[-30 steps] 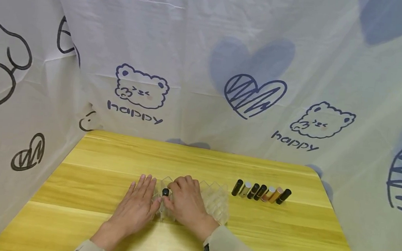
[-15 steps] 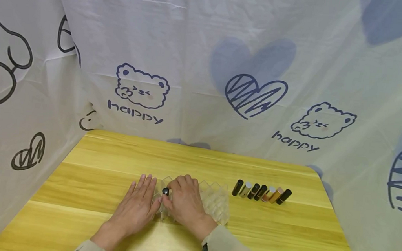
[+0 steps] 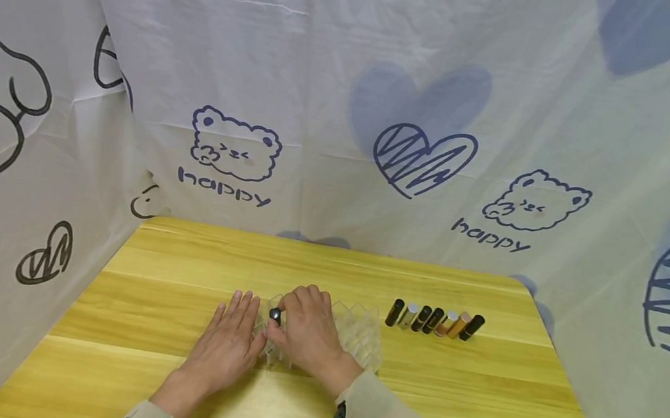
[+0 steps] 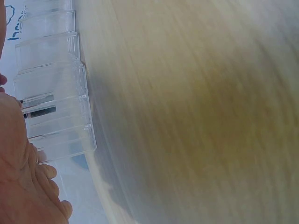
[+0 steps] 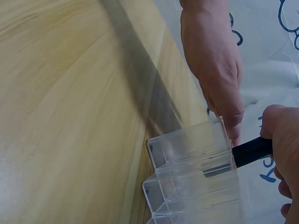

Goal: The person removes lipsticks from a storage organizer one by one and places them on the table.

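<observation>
A clear plastic lipstick organizer with zigzag cells stands on the table between my hands. My right hand pinches a black lipstick tube between thumb and fingers over the organizer's left end. In the right wrist view the black lipstick tube stands partly above the top edge, with its lower end inside a cell. My left hand, fingers straight, rests along the organizer's left end. The left wrist view shows a dark tube shape through the clear wall.
Several lipstick tubes, black, silver and gold-orange, lie in a row on the wooden table, right of the organizer. A white patterned cloth hangs behind and to the sides.
My right hand and the black lipstick tube have shifted slightly up and away, and the tube's end has tilted a little. My left hand has stayed in place.
</observation>
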The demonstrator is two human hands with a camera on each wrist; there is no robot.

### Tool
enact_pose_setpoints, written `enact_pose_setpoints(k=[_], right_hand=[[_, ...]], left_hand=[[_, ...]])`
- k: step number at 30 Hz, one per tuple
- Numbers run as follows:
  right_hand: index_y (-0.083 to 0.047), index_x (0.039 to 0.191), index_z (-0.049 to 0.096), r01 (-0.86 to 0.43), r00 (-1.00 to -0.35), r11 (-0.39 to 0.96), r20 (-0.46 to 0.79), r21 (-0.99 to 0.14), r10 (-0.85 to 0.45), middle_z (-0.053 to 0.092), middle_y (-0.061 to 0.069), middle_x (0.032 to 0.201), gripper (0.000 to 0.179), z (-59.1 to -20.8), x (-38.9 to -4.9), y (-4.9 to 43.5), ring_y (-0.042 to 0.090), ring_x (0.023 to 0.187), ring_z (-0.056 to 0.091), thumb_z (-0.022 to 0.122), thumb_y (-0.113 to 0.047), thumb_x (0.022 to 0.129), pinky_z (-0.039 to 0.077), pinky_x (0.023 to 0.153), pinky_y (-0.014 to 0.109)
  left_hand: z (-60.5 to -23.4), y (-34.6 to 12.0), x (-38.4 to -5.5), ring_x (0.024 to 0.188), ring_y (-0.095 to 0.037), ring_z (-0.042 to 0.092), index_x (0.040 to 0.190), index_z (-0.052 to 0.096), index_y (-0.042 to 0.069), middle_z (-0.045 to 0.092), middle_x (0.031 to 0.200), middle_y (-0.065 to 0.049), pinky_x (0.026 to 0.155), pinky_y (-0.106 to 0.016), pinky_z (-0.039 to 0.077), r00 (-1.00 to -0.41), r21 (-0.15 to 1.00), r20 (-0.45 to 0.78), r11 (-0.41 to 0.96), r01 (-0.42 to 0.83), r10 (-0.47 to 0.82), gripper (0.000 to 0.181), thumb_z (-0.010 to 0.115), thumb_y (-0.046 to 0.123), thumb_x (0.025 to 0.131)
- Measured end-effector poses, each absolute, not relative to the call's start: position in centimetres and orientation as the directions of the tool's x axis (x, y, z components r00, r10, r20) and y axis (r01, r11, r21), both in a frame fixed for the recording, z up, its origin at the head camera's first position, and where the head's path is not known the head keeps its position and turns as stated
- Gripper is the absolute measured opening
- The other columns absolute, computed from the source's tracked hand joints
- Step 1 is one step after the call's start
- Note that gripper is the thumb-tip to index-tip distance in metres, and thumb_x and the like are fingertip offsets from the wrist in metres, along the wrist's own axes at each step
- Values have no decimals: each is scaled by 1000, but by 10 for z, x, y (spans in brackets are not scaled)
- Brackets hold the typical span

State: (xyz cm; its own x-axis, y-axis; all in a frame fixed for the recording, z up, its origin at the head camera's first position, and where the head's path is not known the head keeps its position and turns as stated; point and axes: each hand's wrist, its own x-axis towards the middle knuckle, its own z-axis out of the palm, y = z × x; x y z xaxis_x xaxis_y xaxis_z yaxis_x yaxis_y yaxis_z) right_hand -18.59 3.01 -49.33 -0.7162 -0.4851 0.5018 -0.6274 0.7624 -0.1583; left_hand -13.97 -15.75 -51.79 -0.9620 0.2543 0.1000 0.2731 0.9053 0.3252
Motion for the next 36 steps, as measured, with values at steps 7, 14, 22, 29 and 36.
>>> enact_pose_setpoints(k=[7, 14, 22, 29, 36], right_hand=[[-15, 97, 68, -645, -685, 751, 543, -143, -485, 63, -4, 92, 23, -489, -186, 30, 17, 88, 56, 78, -33, 87, 46, 80, 33], [-16, 96, 67, -663, -641, 743, 586, -96, -496, 62, -4, 91, 22, -478, -185, 31, 16, 87, 55, 77, -32, 85, 45, 79, 32], [-15, 93, 65, -686, -574, 727, 593, 28, -564, 61, -3, 90, 26, -461, -183, 41, 18, 86, 53, 80, -35, 85, 42, 77, 32], [-16, 91, 65, -675, -571, 735, 587, 61, -573, 61, -2, 87, 22, -455, -184, 54, 19, 83, 53, 76, -33, 85, 42, 75, 34], [-14, 91, 66, -666, -579, 742, 579, 70, -574, 62, -1, 87, 21, -456, -186, 69, 21, 84, 55, 76, -32, 85, 43, 75, 35]], left_hand=[[-517, -157, -139, 162, -41, 18, 164, 29, -4, 27, 171, -25, 130, -63, 17, -962, 331, 100, 903, 273, 255, 73, 32, 50, 115], [-517, -157, -139, 162, -40, 17, 164, 29, -4, 26, 171, -25, 131, -62, 17, -963, 336, 96, 902, 270, 252, 75, 29, 52, 115], [-518, -158, -139, 162, -40, 16, 164, 28, -3, 26, 172, -24, 131, -63, 16, -965, 339, 88, 904, 262, 247, 74, 29, 52, 115], [-520, -158, -140, 163, -39, 13, 165, 24, -2, 23, 173, -23, 131, -63, 13, -968, 361, 66, 898, 251, 243, 75, 30, 52, 114], [-522, -157, -141, 163, -39, 13, 166, 24, -2, 23, 173, -23, 132, -62, 12, -970, 364, 59, 899, 242, 236, 74, 32, 51, 114]])
